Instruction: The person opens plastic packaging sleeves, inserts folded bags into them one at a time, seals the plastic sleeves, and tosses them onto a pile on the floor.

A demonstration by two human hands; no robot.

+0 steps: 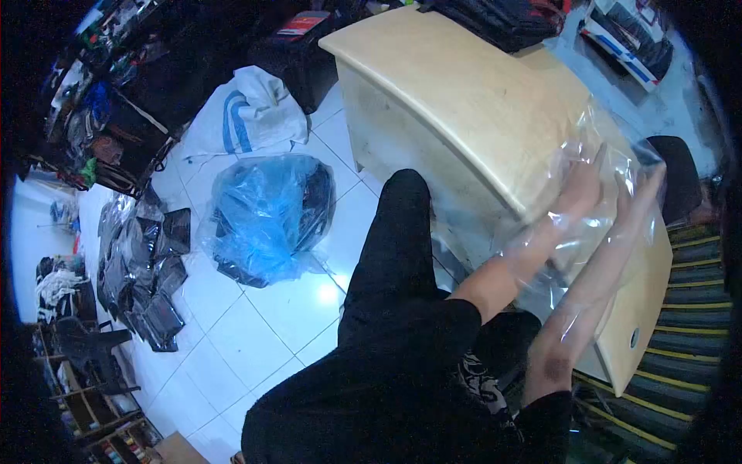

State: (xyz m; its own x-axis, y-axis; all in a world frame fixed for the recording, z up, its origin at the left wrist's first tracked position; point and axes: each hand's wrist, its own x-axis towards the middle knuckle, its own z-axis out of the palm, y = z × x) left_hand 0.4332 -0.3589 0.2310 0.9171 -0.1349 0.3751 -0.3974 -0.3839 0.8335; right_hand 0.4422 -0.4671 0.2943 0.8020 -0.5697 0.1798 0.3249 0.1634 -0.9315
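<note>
Both arms reach over the pale desk point(440, 69) on the right, inside or behind a clear plastic bag point(576, 255). My left hand point(585, 185) is seen through the plastic, its fingers pointing up and away; whether they pinch the film is not clear. Beside it to the right, my right hand point(645, 189) is near the bag's far edge, also blurred by the shiny film. The clear plastic spreads around both hands and along the forearms.
On the tiled floor point(270, 325) lie a blue plastic bag point(270, 216), a white sack point(251, 116) and several dark wrapped packages point(143, 271). A black bag point(498, 19) rests on the desk's far end. Shelves point(93, 402) stand at lower left, a striped surface point(688, 325) at right.
</note>
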